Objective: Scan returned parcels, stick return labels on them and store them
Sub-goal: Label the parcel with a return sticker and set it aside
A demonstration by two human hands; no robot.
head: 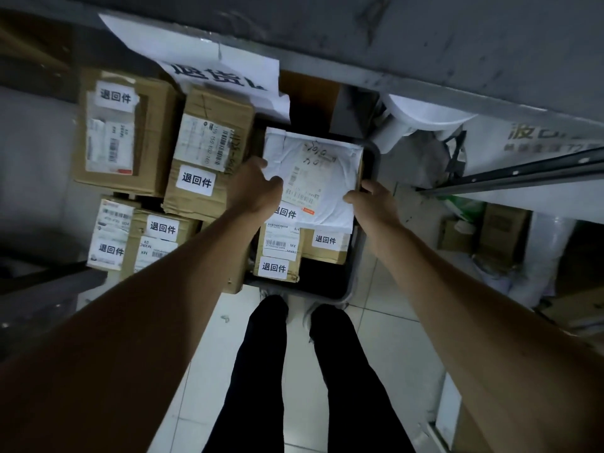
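A flat white mailer parcel (313,178) with a shipping label and a return sticker lies over a dark bin (356,276) on the floor. My left hand (253,188) grips its left edge, thumb on top. My right hand (372,201) holds its lower right corner. Under the mailer, inside the bin, sit two cardboard boxes (277,253) with white return stickers. The fingers of both hands are partly hidden beneath the mailer.
Several labelled cardboard boxes (209,152) are stacked on the floor left of the bin. A white paper sign (222,73) hangs from the grey shelf edge (392,76) above. Bags and small boxes (490,237) crowd the right side. My legs stand on white tiles (392,338).
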